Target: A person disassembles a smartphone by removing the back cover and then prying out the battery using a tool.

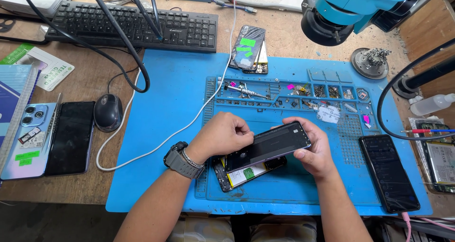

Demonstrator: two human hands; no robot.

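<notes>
My two hands hold a dark phone panel [270,145] tilted above the blue work mat [161,128]. My left hand [225,135], with a grey watch on its wrist, grips the panel's left end. Fingers of my right hand [315,149] curl round the panel's right end. Under the panel an opened phone [246,173] lies on the mat, its yellowish battery showing.
A black phone [388,172] lies at the mat's right. The mat's tray row [294,93] holds small parts and tweezers. Two phones [47,138] and a mouse [108,112] sit left, a keyboard [132,26] behind, a teal microscope head [350,10] above right.
</notes>
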